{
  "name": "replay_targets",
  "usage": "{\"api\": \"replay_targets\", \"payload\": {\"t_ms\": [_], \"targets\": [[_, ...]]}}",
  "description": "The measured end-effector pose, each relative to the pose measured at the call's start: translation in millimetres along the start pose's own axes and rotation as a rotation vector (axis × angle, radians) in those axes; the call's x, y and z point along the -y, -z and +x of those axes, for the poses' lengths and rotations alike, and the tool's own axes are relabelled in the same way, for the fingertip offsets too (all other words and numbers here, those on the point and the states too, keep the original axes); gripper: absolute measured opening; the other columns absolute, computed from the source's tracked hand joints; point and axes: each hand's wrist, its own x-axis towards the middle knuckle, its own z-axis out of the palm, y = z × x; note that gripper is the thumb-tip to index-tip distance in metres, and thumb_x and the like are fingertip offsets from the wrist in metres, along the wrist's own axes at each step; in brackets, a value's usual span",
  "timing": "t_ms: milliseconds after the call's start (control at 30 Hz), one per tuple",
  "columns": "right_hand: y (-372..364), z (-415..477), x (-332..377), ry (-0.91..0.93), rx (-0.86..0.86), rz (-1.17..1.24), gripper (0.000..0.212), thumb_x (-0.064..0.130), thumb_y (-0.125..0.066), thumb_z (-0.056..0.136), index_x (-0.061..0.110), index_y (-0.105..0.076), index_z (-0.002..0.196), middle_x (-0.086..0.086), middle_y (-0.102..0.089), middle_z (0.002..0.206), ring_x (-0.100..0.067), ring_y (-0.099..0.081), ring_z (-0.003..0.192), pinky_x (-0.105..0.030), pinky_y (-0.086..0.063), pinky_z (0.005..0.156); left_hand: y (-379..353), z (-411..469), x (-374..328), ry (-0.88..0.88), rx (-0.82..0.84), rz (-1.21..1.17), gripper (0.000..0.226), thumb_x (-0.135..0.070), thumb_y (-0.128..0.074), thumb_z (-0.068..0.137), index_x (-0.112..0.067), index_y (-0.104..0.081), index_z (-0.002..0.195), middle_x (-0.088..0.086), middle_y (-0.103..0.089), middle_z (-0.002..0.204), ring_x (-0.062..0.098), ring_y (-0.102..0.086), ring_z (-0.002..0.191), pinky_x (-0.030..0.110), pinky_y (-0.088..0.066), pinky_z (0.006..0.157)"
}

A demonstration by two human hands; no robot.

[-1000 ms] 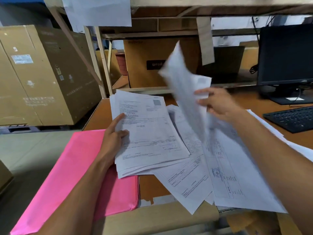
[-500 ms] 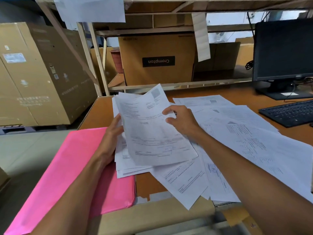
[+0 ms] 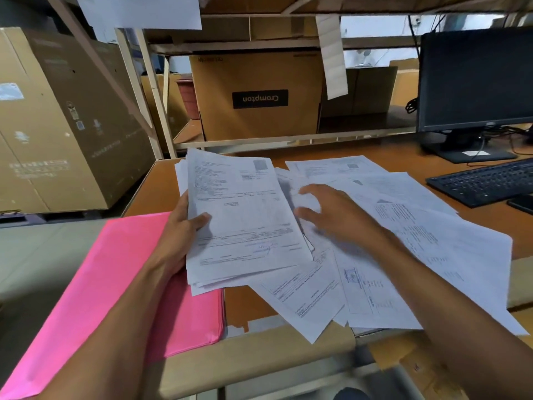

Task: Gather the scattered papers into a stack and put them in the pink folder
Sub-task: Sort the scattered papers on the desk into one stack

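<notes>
My left hand [image 3: 180,235] grips a stack of printed papers [image 3: 245,220] by its left edge, thumb on top, held just above the desk. The pink folder [image 3: 109,284] lies closed at the desk's front left, partly under my left arm and the stack's corner. My right hand [image 3: 331,215] hovers open, fingers spread, over the scattered papers [image 3: 403,226] that overlap across the middle and right of the desk. More loose sheets [image 3: 305,301] hang over the front edge.
A black keyboard [image 3: 484,183] and monitor [image 3: 476,79] stand at the right. A phone [image 3: 522,203] lies by the keyboard. Behind the orange desk [image 3: 158,186] a shelf holds a cardboard box [image 3: 256,96]. A large carton [image 3: 66,125] stands at the left on the floor.
My right hand laid a sheet onto the stack in my left hand, let go, and moved right over the scattered papers. The stack now sits squarer.
</notes>
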Motion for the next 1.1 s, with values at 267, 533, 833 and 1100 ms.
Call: {"api": "replay_targets", "payload": {"t_ms": [267,533,833,1100], "targets": [[2.1,-100.9,-82.3,-0.525,0.229,-0.514,0.074,0.075,-0.001,0.091,0.043,0.011,0.158,0.006,0.016,0.169,-0.034,0.011,0.155,-0.06,0.004,0.122,-7.9,-2.9,-5.7,-0.079,-0.011,0.055,0.085,0.003,-0.049,0.106,-0.067,-0.026,0.15,-0.011,-0.043,0.16,0.022,-0.057,0.134,0.047,-0.054,0.103],[-19.6,-3.8,-86.5,-0.433,0.224,-0.482,0.078,0.079,-0.002,0.091,0.042,0.008,0.159,0.004,0.014,0.169,-0.038,0.011,0.154,-0.064,0.004,0.12,-7.6,-4.7,-9.1,-0.08,-0.02,0.081,0.078,0.004,-0.045,0.106,-0.062,-0.04,0.148,-0.02,-0.044,0.157,0.008,-0.06,0.13,0.03,-0.053,0.1],[6.9,27.5,-88.5,-0.619,-0.013,-0.433,0.095,0.081,-0.044,0.086,0.025,-0.02,0.159,-0.019,-0.023,0.163,-0.045,-0.022,0.147,-0.06,-0.021,0.116,-5.7,0.6,-4.5,-0.036,-0.082,0.189,0.055,-0.002,-0.05,0.105,-0.033,-0.054,0.15,-0.01,-0.055,0.148,0.006,-0.059,0.126,0.017,-0.051,0.096],[49.8,26.7,-81.2,-0.483,0.078,-0.289,0.051,0.036,-0.08,0.086,0.009,-0.063,0.126,-0.011,-0.06,0.134,-0.029,-0.055,0.123,-0.034,-0.044,0.095,-2.9,2.1,2.5,0.026,-0.082,0.3,0.052,-0.009,-0.064,0.102,-0.026,-0.053,0.15,-0.003,-0.059,0.141,0.013,-0.065,0.117,0.024,-0.05,0.091]]}}
